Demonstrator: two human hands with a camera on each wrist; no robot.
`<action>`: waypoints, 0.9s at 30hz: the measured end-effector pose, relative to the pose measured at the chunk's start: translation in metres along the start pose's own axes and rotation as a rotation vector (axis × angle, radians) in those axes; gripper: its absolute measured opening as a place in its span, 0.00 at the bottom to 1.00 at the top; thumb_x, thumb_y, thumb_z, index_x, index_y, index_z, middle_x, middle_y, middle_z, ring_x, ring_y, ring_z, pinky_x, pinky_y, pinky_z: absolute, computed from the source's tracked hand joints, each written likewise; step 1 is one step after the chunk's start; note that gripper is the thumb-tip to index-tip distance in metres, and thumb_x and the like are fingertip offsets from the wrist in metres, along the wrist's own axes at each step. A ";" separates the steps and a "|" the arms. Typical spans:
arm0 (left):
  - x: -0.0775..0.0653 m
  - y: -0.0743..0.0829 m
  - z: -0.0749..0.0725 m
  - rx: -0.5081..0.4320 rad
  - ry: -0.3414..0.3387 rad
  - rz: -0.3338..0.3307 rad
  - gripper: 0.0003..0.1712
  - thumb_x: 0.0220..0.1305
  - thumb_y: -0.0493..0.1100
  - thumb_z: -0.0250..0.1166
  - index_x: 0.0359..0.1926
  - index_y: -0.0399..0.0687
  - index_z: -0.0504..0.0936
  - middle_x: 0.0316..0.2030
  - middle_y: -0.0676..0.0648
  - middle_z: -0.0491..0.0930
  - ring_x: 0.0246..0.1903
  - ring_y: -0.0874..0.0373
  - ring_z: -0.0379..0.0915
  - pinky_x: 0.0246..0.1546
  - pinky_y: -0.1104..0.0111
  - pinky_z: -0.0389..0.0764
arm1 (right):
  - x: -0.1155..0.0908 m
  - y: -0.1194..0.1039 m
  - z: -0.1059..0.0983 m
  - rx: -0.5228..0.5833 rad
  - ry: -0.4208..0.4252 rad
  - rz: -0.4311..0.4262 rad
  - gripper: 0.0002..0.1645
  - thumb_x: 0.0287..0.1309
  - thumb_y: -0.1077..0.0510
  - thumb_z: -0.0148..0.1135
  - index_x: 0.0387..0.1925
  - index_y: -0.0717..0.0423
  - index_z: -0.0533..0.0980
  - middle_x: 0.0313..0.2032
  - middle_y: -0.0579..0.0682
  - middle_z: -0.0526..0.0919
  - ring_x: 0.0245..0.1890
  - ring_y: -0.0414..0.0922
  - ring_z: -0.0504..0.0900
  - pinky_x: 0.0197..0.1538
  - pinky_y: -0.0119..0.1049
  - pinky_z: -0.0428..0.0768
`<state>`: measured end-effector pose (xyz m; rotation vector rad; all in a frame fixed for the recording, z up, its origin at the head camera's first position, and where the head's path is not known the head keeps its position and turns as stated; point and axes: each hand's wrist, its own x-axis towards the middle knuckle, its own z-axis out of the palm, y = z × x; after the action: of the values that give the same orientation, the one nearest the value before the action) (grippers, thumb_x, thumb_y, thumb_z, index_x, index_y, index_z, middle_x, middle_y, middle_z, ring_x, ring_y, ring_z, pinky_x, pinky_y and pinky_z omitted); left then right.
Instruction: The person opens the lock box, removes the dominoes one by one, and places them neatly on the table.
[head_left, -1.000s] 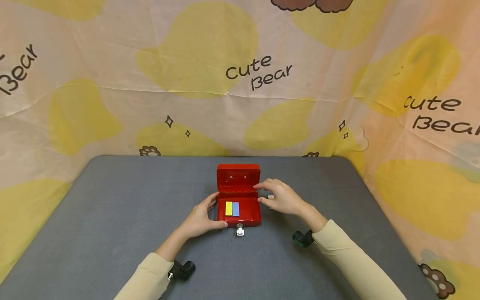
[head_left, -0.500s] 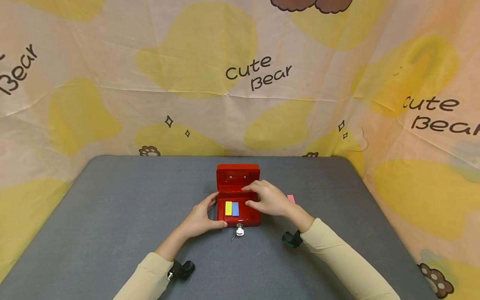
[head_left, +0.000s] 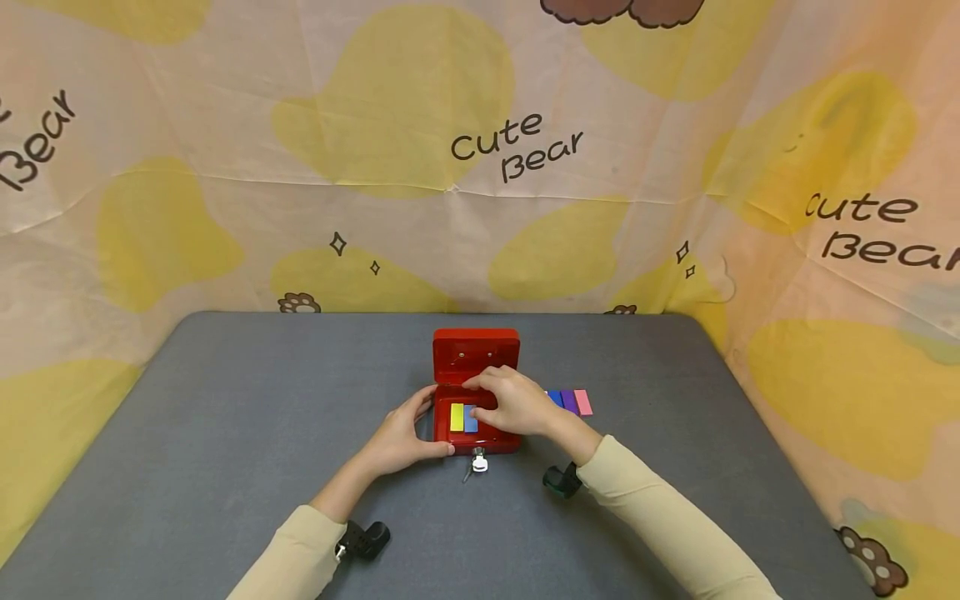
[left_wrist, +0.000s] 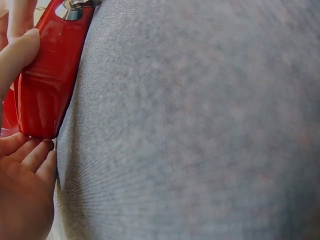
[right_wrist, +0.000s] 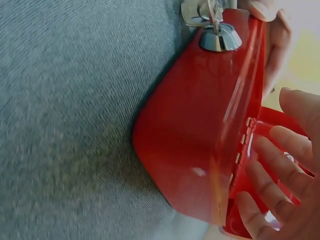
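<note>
A red cash box (head_left: 495,441) stands on the table with its lid (head_left: 476,335) raised. My left hand (head_left: 399,440) holds the box at its front left corner, the thumb on the front rim and the fingers along the left side. Inside lie a yellow block (head_left: 457,417) and a blue block (head_left: 470,419), side by side. My right hand (head_left: 516,403) is over the box, thumb beside the blue block; in the right wrist view its fingers (right_wrist: 272,187) are spread with nothing seen between them. A key (head_left: 468,474) hangs at the front lock (right_wrist: 220,38).
Right of the box, partly behind my right hand, several coloured blocks lie in a row, among them a purple block (head_left: 570,402) and a pink block (head_left: 583,402). The grey table (head_left: 247,417) ends at a printed cloth backdrop (head_left: 405,217).
My right hand has moved left from the box's right edge to over its inside, uncovering the row of blocks on the table. The left hand and box have stayed put.
</note>
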<state>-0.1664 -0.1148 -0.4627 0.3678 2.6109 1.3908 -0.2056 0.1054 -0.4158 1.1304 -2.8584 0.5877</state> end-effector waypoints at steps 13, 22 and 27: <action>0.000 -0.001 0.001 0.003 0.006 0.006 0.54 0.39 0.52 0.76 0.66 0.48 0.59 0.64 0.41 0.63 0.61 0.45 0.64 0.56 0.54 0.70 | 0.007 -0.007 0.015 -0.035 -0.041 0.003 0.28 0.50 0.46 0.65 0.53 0.50 0.76 0.49 0.47 0.80 0.48 0.43 0.77 0.54 0.41 0.76; 0.000 -0.001 0.001 0.002 0.009 0.011 0.53 0.39 0.51 0.76 0.66 0.48 0.60 0.64 0.42 0.63 0.61 0.46 0.64 0.57 0.54 0.70 | 0.009 -0.011 0.022 -0.049 -0.045 0.013 0.29 0.49 0.45 0.65 0.54 0.49 0.75 0.50 0.46 0.80 0.49 0.43 0.76 0.55 0.41 0.75; 0.000 -0.002 0.001 0.001 0.009 0.014 0.53 0.39 0.52 0.76 0.66 0.48 0.60 0.64 0.42 0.64 0.61 0.46 0.64 0.57 0.54 0.70 | 0.011 -0.012 0.026 -0.065 -0.039 0.013 0.29 0.49 0.44 0.65 0.53 0.50 0.76 0.50 0.46 0.80 0.48 0.43 0.77 0.55 0.40 0.75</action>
<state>-0.1664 -0.1148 -0.4647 0.3813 2.6217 1.3990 -0.2021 0.0811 -0.4344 1.1273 -2.8963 0.4741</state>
